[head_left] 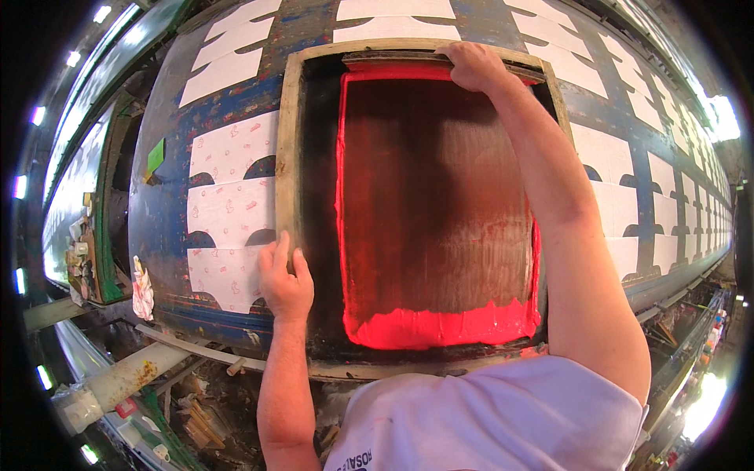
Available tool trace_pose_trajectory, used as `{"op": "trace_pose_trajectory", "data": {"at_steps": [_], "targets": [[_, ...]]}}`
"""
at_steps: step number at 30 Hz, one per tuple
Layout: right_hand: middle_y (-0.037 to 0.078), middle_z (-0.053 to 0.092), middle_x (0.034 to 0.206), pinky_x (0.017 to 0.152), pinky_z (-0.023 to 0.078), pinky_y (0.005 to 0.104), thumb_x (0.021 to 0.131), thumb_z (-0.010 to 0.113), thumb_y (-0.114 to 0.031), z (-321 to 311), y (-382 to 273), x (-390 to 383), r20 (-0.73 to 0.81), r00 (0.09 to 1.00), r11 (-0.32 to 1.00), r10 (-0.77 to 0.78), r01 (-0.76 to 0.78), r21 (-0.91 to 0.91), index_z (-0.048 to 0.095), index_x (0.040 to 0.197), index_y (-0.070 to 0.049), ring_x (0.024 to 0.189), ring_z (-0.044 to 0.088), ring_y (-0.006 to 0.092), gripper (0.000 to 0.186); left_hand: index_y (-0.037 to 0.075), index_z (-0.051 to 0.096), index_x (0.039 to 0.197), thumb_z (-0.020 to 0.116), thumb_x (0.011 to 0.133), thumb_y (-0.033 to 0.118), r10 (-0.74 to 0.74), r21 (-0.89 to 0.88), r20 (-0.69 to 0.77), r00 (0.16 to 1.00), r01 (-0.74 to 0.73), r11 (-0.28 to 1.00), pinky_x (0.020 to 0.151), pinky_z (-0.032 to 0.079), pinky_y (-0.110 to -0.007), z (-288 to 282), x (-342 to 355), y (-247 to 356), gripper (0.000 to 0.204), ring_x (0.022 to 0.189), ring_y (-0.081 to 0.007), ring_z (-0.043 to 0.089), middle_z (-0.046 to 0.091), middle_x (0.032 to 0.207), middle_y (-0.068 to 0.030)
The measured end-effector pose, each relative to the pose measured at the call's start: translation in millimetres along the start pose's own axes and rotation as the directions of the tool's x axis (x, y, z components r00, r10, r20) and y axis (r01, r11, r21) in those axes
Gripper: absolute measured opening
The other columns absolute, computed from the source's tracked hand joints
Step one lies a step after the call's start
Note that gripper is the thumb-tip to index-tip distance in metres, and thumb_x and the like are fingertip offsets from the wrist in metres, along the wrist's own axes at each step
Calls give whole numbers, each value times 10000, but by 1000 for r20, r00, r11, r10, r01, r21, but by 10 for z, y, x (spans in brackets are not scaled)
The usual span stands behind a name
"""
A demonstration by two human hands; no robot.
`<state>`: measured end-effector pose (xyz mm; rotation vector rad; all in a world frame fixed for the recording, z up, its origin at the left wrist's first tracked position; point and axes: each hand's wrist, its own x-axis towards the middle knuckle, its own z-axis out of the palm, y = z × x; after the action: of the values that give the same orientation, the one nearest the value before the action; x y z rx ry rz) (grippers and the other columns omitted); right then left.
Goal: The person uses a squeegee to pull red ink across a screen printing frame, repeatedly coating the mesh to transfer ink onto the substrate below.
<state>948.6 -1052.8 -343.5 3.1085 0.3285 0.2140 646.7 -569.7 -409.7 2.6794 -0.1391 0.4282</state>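
A wooden-framed printing screen (pixel 287 141) lies on the long table in front of me. Wet pink-red ink (pixel 440 326) forms a thick band along its near end, with thinner lines down the sides. My right hand (pixel 475 67) reaches to the far end and is closed on a squeegee (pixel 400 57) lying crosswise there. Ink shows along the squeegee's near edge. At the frame's left rail, my left hand (pixel 287 279) grips the wood, thumb on the inner side. White cut fabric pieces (pixel 228 208) with small red prints lie just left of the frame.
Plain white fabric pieces (pixel 613 208) run in rows to the right and beyond the frame. A green scrap (pixel 155 155) and a crumpled stained rag (pixel 142 290) are at the table's left. A pale pipe (pixel 133 373) and debris lie below the near edge.
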Motion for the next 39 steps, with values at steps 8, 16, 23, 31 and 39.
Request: {"op": "trace_pose_trajectory", "data": {"at_steps": [8,16,23,31,39], "targets": [[173,838,1334,1125,603,549,903,665,-76,-443,-354,-700,292,954,986,-73,25,163,824,1430,-176,1305,761,410,559,36,740,1511,777,1049,115,55,-50,-36,998,-56,997,1044,576,-536,54,-5,-73,470,1207,-432,692,712,1260,-205],[158,862,1222,1037,639,562,902,687,-105,-755,-1234,-2483,263,956,976,-130,76,204,865,1304,-193,1172,806,412,449,73,758,1504,773,1068,219,49,-43,-44,998,-51,998,1072,586,-552,86,1,-153,460,1252,-422,689,716,1317,-187],[125,860,1146,949,666,529,877,744,-87,-975,-2069,-4024,280,954,973,-108,43,229,873,1294,-211,1104,829,368,454,124,711,1585,753,1090,364,-72,-53,29,997,73,996,1144,581,-550,27,-17,-131,551,1352,-433,693,705,1430,-208],[91,785,1150,1016,610,505,910,897,-291,-986,-2557,-5007,167,983,977,-73,36,211,869,1271,-198,1173,757,338,375,-27,682,1544,786,1050,490,-234,-2,63,970,235,972,1204,548,-563,-24,-18,-69,723,1397,-475,678,696,1496,-292],[148,762,1238,1075,569,529,924,903,-599,-961,-2579,-5410,-19,993,926,-114,113,361,846,1242,-103,1249,706,385,593,-36,792,1320,832,988,566,-249,129,87,965,237,963,1120,577,-603,34,37,-108,689,1311,-500,720,755,1352,-320]]}}
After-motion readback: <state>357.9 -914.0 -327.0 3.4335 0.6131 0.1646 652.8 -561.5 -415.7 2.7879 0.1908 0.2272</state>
